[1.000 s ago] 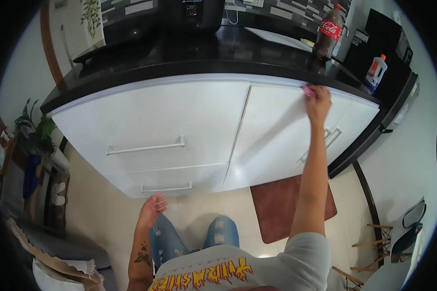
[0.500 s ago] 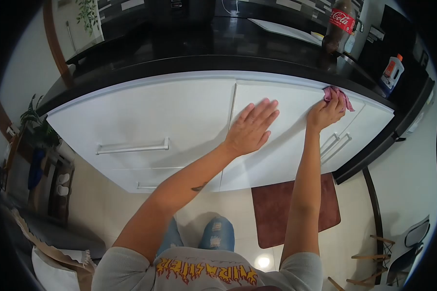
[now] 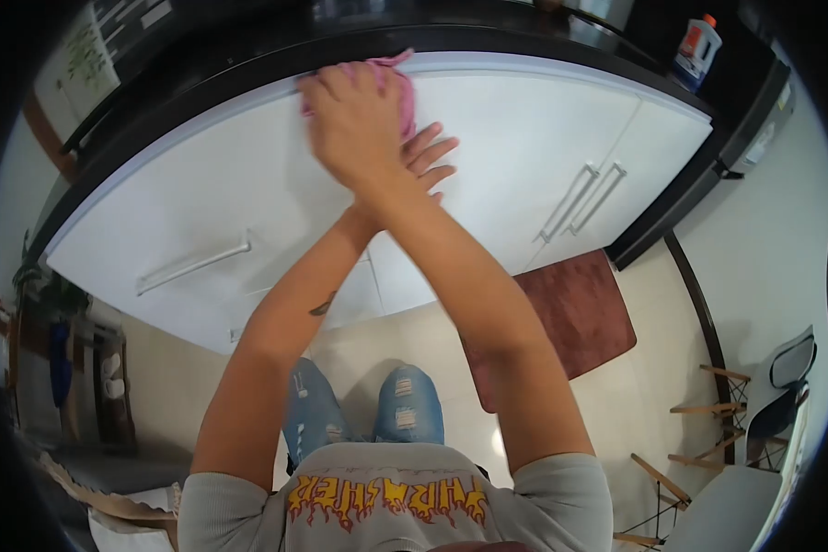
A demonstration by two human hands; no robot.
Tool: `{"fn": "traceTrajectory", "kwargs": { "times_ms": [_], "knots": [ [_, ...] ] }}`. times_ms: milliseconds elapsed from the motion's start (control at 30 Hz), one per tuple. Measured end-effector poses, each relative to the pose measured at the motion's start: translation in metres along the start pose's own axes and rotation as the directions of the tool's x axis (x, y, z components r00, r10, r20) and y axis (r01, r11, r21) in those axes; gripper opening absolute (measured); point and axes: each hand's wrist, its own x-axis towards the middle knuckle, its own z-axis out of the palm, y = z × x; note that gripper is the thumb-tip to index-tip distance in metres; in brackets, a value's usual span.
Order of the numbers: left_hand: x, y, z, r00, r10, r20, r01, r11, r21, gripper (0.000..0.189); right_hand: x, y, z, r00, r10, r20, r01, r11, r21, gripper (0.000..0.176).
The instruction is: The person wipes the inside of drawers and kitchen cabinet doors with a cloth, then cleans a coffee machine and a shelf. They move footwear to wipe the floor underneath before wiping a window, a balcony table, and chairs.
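A pink cloth (image 3: 403, 99) is pressed under my right hand (image 3: 351, 124) at the top edge of the white cabinet front (image 3: 515, 120), just below the black countertop (image 3: 202, 69). My right forearm crosses over my left wrist. Behind it, my left hand (image 3: 431, 158) rests with fingers spread on the cabinet front, partly hidden by the right hand. Some of the cloth shows beyond the right fingers, and a corner sticks up toward the counter edge.
Long metal handles (image 3: 569, 204) project from the cabinet doors, and another handle (image 3: 193, 264) from the left drawer. A bottle with an orange cap (image 3: 697, 53) stands at the right. A brown mat (image 3: 575, 317) lies on the floor; chairs (image 3: 741, 492) stand at lower right.
My right hand has swept left along the cabinet's top edge with the cloth, crossing over my left arm. My left hand has shifted slightly on the front. The view has turned.
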Motion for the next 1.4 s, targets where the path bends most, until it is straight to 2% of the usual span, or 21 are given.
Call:
{"fn": "traceTrajectory", "kwargs": {
  "times_ms": [100,167,200,233,267,333,467,567,667,767,800,867,900,933,1000,1067,1133,1167,1200,1267,1400],
  "knots": [
    [-0.008,-0.004,0.002,1.000,-0.002,0.027,0.004,0.998,-0.056,0.019,0.001,0.023,-0.017,0.980,-0.105,0.167,0.080,0.985,0.151,0.035],
    [-0.020,-0.003,0.007,0.991,-0.100,0.089,0.091,0.992,0.092,0.014,-0.007,0.066,-0.039,0.993,-0.057,0.103,0.049,0.996,0.081,0.021],
    [-0.012,0.002,-0.001,0.993,-0.076,0.089,0.067,0.993,0.094,0.014,-0.014,0.110,-0.040,0.998,-0.033,-0.044,0.039,0.990,0.135,0.016],
    [-0.003,0.013,-0.016,0.994,-0.057,0.093,0.051,0.997,0.063,0.012,-0.018,0.146,-0.058,0.994,-0.023,-0.108,0.028,0.999,0.043,0.013],
    [0.009,0.013,-0.024,0.996,-0.035,0.084,0.032,0.999,0.034,0.010,-0.023,0.211,-0.099,0.994,0.107,0.015,-0.108,0.994,0.019,0.013],
    [0.009,0.016,-0.030,0.994,-0.049,0.098,0.048,0.999,0.013,0.011,-0.037,0.285,-0.127,0.989,0.119,-0.093,-0.138,0.961,-0.238,0.013],
    [-0.025,0.027,-0.037,0.979,-0.150,0.135,0.187,0.928,-0.322,0.017,-0.042,0.364,-0.164,0.935,0.291,-0.202,-0.347,0.865,-0.363,0.018],
    [-0.092,0.047,-0.037,0.918,-0.232,0.322,0.365,0.812,-0.455,0.020,-0.044,0.365,-0.156,0.879,0.415,-0.235,-0.473,0.822,-0.317,0.021],
    [-0.187,0.066,-0.041,0.780,-0.227,0.583,0.531,0.733,-0.424,0.018,-0.035,0.322,-0.137,0.796,0.576,-0.190,-0.606,0.744,-0.283,0.021],
    [-0.263,0.088,-0.069,0.595,-0.368,0.715,0.711,0.655,-0.255,0.019,-0.029,0.236,-0.100,0.903,0.407,-0.138,-0.430,0.852,-0.300,0.022],
    [-0.283,0.095,-0.081,0.565,-0.443,0.696,0.749,0.629,-0.208,0.019,-0.022,0.185,-0.085,0.926,0.364,-0.103,-0.379,0.883,-0.279,0.022],
    [-0.318,0.104,-0.106,0.286,-0.645,0.708,0.898,0.438,0.036,0.022,-0.005,0.091,-0.058,0.952,0.277,0.131,-0.263,0.958,-0.117,0.026],
    [-0.339,0.105,-0.112,0.087,-0.667,0.740,0.925,0.330,0.188,0.032,0.003,0.051,-0.043,0.962,0.227,0.153,-0.231,0.973,0.011,0.028],
    [-0.360,0.108,-0.116,0.070,-0.689,0.722,0.930,0.307,0.202,0.032,0.010,0.016,-0.030,0.970,0.177,0.167,-0.199,0.971,0.130,0.031],
    [-0.393,0.127,-0.118,-0.034,-0.832,0.553,0.896,0.220,0.386,0.047,0.023,-0.042,-0.008,0.961,0.204,0.187,-0.226,0.968,0.107,0.033],
    [-0.412,0.142,-0.122,-0.028,-0.839,0.543,0.865,0.251,0.433,0.051,0.028,-0.071,0.007,0.955,0.223,0.196,-0.242,0.967,0.079,0.034],
    [-0.422,0.151,-0.124,-0.010,-0.843,0.538,0.827,0.296,0.479,0.056,0.022,-0.073,0.017,0.919,0.383,0.090,-0.394,0.900,0.185,0.035],
    [-0.424,0.157,-0.126,0.015,-0.874,0.486,0.836,0.278,0.473,0.053,0.013,-0.076,0.025,0.871,0.475,0.123,-0.476,0.754,0.453,0.036],
    [-0.426,0.159,-0.128,0.041,-0.899,0.437,0.845,0.264,0.465,0.051,0.013,-0.090,0.031,0.874,0.471,0.123,-0.471,0.753,0.459,0.036],
    [-0.437,0.157,-0.137,0.050,-0.906,0.421,0.853,0.258,0.453,0.050,0.012,-0.126,0.039,0.973,0.217,0.082,-0.228,0.822,0.521,0.036],
    [-0.455,0.153,-0.151,0.043,-0.915,0.402,0.895,0.214,0.391,0.047,0.029,-0.206,0.089,0.996,0.024,0.091,-0.057,0.928,0.370,0.030]
  ]
}}
